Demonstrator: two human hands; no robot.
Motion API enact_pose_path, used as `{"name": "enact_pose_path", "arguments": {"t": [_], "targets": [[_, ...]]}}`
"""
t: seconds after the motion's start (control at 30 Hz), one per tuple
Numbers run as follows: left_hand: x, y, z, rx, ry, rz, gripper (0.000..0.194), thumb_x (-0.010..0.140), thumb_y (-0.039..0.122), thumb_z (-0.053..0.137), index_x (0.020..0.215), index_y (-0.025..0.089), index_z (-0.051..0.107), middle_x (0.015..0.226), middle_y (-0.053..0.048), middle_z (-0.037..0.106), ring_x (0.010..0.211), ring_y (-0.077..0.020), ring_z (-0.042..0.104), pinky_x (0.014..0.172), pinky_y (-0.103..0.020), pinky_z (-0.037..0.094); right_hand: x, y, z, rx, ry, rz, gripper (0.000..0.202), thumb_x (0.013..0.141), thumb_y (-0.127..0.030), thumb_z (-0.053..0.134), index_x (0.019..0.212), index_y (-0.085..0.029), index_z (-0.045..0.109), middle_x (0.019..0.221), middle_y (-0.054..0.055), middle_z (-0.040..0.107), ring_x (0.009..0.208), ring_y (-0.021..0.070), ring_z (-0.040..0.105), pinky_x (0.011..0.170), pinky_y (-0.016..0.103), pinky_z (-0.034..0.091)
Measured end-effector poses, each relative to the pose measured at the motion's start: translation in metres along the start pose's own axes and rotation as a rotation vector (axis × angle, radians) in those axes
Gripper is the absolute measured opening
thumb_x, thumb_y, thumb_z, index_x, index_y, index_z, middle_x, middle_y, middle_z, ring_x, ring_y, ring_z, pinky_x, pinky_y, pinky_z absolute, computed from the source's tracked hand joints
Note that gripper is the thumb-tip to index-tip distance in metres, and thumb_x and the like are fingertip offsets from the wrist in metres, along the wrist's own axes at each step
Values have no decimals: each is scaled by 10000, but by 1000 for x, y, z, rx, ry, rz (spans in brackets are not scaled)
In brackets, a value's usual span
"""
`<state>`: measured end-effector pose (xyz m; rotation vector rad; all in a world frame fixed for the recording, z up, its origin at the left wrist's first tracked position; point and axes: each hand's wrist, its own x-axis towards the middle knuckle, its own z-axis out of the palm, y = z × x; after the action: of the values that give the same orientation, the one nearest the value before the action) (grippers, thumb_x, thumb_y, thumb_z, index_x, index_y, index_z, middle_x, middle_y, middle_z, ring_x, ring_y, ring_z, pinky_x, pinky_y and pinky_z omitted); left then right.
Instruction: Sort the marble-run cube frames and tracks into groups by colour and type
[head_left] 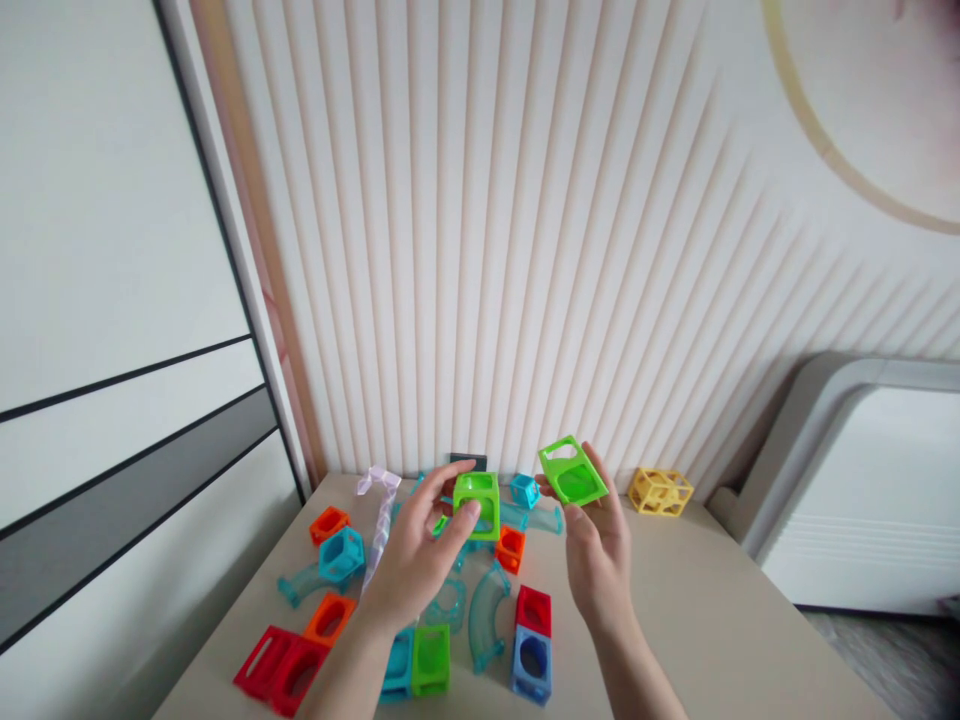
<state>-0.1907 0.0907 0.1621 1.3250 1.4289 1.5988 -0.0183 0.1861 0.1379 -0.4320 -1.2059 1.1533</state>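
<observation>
My left hand is closed on a bright green hollow cube block with round and square openings, its thumb across the near face. To the right, my right hand grips a longer green block with an oblong opening and a round one, tilted in the air. Both green blocks are held up over the table, apart from each other. Below and between the hands lie an orange cube block and a curved clear-blue tube piece. My left hand and forearm hide some of the pieces underneath.
On the beige table lie red blocks, a blue block joined to a red one, another green block and a blue cube. A yellow frame block stands by the ribbed wall. A white cabinet borders the left.
</observation>
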Motion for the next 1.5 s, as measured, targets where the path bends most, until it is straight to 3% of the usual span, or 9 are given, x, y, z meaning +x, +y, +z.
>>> {"name": "enact_pose_path", "arguments": {"t": [0.13,0.23,0.4,0.5,0.67,0.97,1.1,1.2,1.5], "targets": [[-5,7,-5,-105,29,-14,483,896,460,671,1317,239,587,1242,-91,692,1135,-253,668,950,-332,547,4,-9,-10,-86,-129,-22,589,935,-345,676,1487,-314,473,1355,102,652,1166,284,670,981,473,554],[-7,10,-2,-133,47,-4,472,885,436,694,1299,235,590,1223,-90,704,1129,-247,676,929,-316,557,1,-11,-12,-212,-202,3,656,944,-327,667,1538,-323,389,1364,98,637,1126,252,680,949,417,567],[-6,7,8,-171,98,-5,495,866,453,712,1292,239,580,1177,-84,720,1094,-252,695,875,-320,584,-5,-19,-10,-512,-227,-22,843,887,-317,714,1600,-278,266,1197,82,690,1041,246,673,919,407,557],[-5,5,14,-219,116,9,553,852,449,723,1337,243,552,1169,-80,727,1069,-245,707,879,-324,586,-8,-25,-7,-640,-222,-72,791,853,-319,732,1558,-251,380,1093,70,709,934,239,675,868,403,567],[-4,10,22,-268,114,-5,536,832,445,737,1289,210,580,1152,-99,738,1064,-262,717,895,-346,586,-11,-32,-2,-745,-241,-119,647,830,-368,768,1431,-259,553,1104,74,719,882,230,667,797,361,574],[-5,11,21,-264,121,-49,496,827,517,723,1192,207,594,1102,-86,750,1022,-256,725,868,-343,588,-15,-37,3,-680,-234,-114,582,815,-408,799,1350,-270,615,1087,69,715,850,224,651,750,331,567],[-6,12,23,-305,89,-72,470,832,498,727,1183,214,599,1083,-72,754,1001,-244,730,876,-347,588,-17,-36,5,-649,-232,-96,579,819,-373,798,1355,-282,597,1243,89,675,1054,270,649,855,362,564],[-6,14,24,-305,68,-63,461,826,494,735,1168,211,610,1082,-73,754,1003,-245,729,865,-344,593,-19,-34,5,-558,-250,-22,600,829,-341,791,1375,-283,549,1314,92,656,1164,284,633,940,390,547],[-6,14,25,-341,7,-67,457,842,460,731,1209,213,616,1113,-73,752,1029,-241,723,889,-340,588,-19,-42,7,-243,-311,248,688,863,-390,764,1474,-284,465,1314,90,669,1172,267,662,985,402,552]]}}
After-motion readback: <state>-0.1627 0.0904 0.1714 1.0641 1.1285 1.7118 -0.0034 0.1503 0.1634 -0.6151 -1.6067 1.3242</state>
